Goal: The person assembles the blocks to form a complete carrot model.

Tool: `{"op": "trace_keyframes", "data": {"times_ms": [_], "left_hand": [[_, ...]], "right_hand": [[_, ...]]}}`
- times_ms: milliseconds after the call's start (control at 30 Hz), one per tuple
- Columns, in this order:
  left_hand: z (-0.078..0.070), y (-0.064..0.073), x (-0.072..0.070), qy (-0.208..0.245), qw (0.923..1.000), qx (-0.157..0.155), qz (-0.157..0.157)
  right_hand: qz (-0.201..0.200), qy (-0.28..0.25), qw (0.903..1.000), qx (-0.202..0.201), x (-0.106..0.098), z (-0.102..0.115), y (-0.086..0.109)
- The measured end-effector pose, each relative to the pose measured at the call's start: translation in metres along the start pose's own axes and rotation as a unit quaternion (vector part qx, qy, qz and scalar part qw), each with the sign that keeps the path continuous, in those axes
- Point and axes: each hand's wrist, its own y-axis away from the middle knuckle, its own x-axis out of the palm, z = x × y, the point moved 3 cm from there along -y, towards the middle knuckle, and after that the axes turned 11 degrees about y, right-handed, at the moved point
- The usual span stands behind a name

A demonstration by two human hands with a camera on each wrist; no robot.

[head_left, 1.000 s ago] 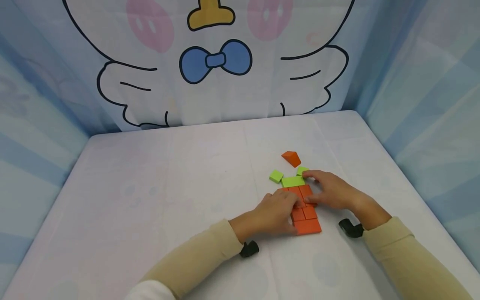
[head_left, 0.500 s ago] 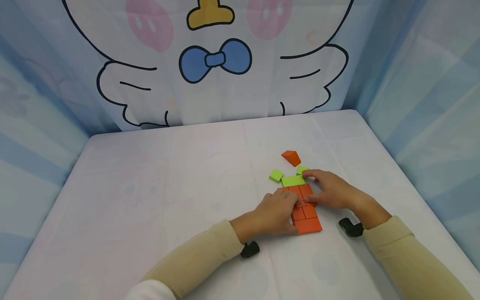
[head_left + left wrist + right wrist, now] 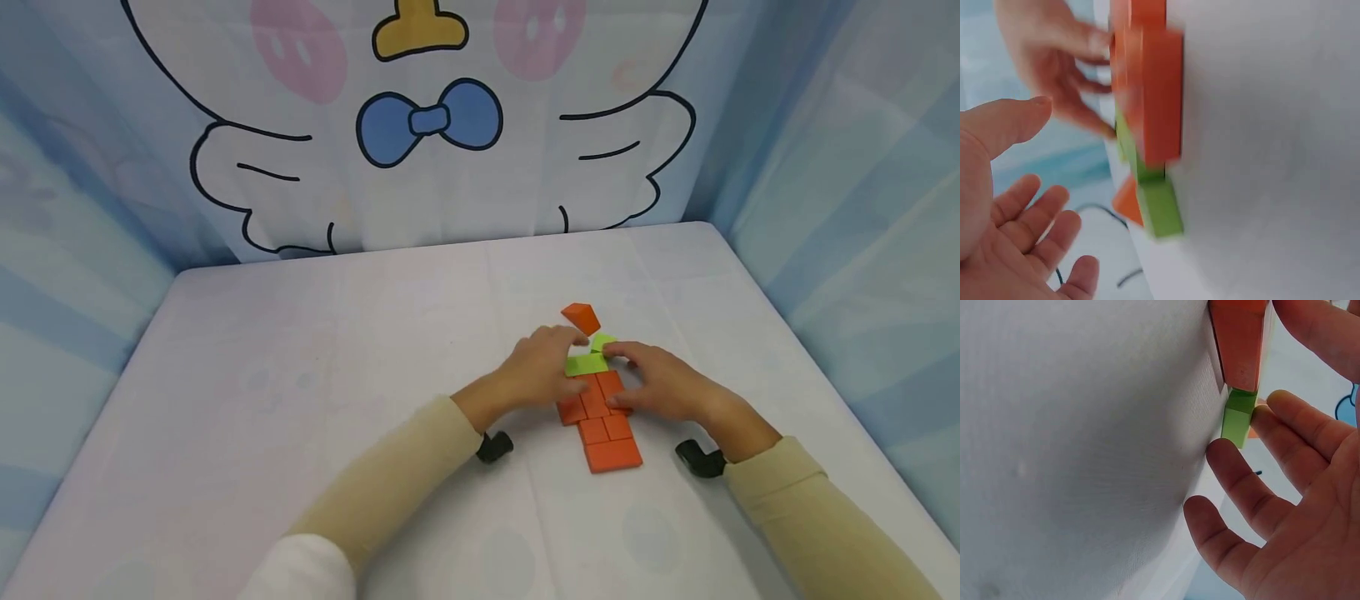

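Note:
Orange blocks point(image 3: 613, 455) lie flat in a fitted cluster on the table, a long green block point(image 3: 587, 364) against their far end. A small green block point(image 3: 600, 342) sits at its right corner. Another small green block point(image 3: 1161, 209) shows in the left wrist view; my left hand hides it from the head camera. Beyond them is an orange wedge-shaped block point(image 3: 582, 317). My left hand point(image 3: 536, 367) hovers over the cluster's left side, fingers relaxed and holding nothing. My right hand point(image 3: 663, 383) lies along the right side, fingertips at the small green block, thumb at an orange block's edge.
A pale cloth covers the table point(image 3: 337, 417). Behind it hangs a curtain point(image 3: 450, 200) with a cartoon figure and blue bow tie; blue curtains point(image 3: 862, 208) close in both sides. Black camera pieces point(image 3: 495, 447) sit at the wrists.
My left hand has left the orange blocks' lower left side and moved away from me to the green blocks, uncovering more orange. My right hand and the blocks in view stay nearly still.

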Motion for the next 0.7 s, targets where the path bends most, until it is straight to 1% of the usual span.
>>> {"op": "trace_keyframes", "data": {"times_ms": [67,167,300,367,433,533,700], "left_hand": [[0.005,-0.014,-0.01,-0.003,0.9999,-0.009,-0.013],[0.012,-0.033,-0.018,0.003,0.9996,-0.013,-0.024],[0.02,-0.052,-0.018,0.059,0.9971,-0.031,-0.037],[0.023,-0.059,-0.016,0.083,0.9948,-0.044,-0.04],[0.024,-0.065,-0.014,0.092,0.9937,-0.052,-0.039],[0.024,-0.071,-0.01,0.091,0.9935,-0.059,-0.034],[0.024,-0.078,-0.006,0.081,0.9937,-0.073,-0.025]], "right_hand": [[0.002,-0.003,1.0,0.003,0.001,0.0,0.0],[0.004,-0.006,1.0,0.006,0.001,0.0,0.001],[-0.001,-0.007,0.9999,-0.007,0.001,0.002,0.0],[-0.003,-0.007,0.9999,-0.013,0.001,0.004,-0.001],[-0.004,-0.006,0.9999,-0.014,0.0,0.004,-0.001],[-0.005,-0.005,0.9999,-0.011,-0.001,0.004,0.001],[-0.009,-0.004,0.9999,-0.006,-0.001,0.001,0.002]]}}
